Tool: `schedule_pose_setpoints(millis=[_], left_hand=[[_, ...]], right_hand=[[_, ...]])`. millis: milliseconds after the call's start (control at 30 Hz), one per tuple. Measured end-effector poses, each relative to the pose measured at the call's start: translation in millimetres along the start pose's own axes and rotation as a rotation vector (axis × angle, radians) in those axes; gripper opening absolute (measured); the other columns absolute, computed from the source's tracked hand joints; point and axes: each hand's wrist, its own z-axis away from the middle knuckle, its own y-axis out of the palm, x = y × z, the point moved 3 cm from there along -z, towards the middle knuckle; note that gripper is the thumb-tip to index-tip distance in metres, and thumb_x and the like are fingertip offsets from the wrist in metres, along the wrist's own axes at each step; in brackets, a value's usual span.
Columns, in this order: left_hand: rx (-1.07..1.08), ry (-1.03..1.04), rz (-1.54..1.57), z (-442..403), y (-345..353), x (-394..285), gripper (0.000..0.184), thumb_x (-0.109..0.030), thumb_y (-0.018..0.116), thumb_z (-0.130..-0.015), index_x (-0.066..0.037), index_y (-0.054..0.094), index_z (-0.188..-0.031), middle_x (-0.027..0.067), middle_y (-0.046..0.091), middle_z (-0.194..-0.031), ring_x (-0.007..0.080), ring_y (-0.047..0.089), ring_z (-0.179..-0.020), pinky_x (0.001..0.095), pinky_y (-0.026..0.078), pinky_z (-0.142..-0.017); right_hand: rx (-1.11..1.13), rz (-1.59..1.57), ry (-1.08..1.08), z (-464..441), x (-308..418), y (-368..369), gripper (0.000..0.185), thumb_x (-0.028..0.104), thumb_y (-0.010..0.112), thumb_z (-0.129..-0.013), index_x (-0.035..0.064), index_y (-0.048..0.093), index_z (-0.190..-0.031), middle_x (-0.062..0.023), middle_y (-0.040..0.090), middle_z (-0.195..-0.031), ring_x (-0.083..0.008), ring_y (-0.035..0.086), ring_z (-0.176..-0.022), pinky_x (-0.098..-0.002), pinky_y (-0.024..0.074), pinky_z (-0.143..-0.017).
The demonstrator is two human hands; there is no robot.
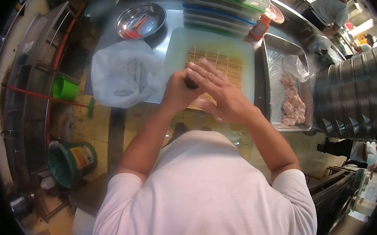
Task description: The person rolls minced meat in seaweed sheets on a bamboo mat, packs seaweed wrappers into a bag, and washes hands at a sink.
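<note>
A dark seaweed-wrapped roll (191,83) shows its end in my left hand (179,90), whose fingers are closed around it. My right hand (221,91) is open, its fingers stretched out over the roll and slightly smeared by motion. Whether the right palm touches the roll is hidden. Under both hands lies a bamboo rolling mat (233,70) on a pale green cutting board (176,42). A white plastic bag (121,73) lies left of the board, beside my left hand.
Behind the board are stacked lidded containers (221,17). A steel bowl (158,17) with red-and-white sticks stands back left. Right is a metal tray (279,45) of minced meat (292,105), beside stacked steel pans (352,92). Other people work at far right.
</note>
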Motion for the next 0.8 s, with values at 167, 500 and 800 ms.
schedule_pose_setpoints(millis=[167, 500, 800], left_hand=[[-0.098, -0.14, 0.139, -2, 18, 2, 0.016, -0.009, 0.079, -0.08, -0.004, 0.067, -0.089, 0.0003, 0.065, -0.078, 0.0099, 0.059, -0.07, 0.0287, 0.048, -0.064], [-0.393, -0.55, 1.054, 4, 61, 86, 0.041, -0.022, 0.082, -0.085, 0.001, 0.06, -0.111, 0.0136, 0.064, -0.105, 0.0269, 0.062, -0.103, 0.04, 0.05, -0.097], [-0.075, -0.184, -0.277, 32, 50, 63, 0.05, -0.016, 0.067, -0.094, 0.005, 0.052, -0.137, 0.0174, 0.064, -0.126, 0.0325, 0.065, -0.114, 0.0464, 0.051, -0.101]], right_hand=[[-0.113, -0.391, 0.204, 21, -46, -3, 0.072, 0.033, 0.075, -0.091, -0.0006, 0.044, -0.147, -0.0236, 0.051, -0.146, -0.0397, 0.045, -0.14, -0.0459, 0.0375, -0.115], [0.316, -0.288, 0.538, 38, -139, 59, 0.052, 0.014, 0.08, -0.074, -0.0017, 0.06, -0.118, -0.0241, 0.066, -0.116, -0.0394, 0.065, -0.106, -0.0457, 0.0508, -0.087], [0.193, 0.304, 0.343, 67, -150, 77, 0.057, 0.024, 0.069, -0.085, -0.0008, 0.055, -0.133, -0.0227, 0.055, -0.139, -0.0409, 0.049, -0.133, -0.0505, 0.0403, -0.108]])
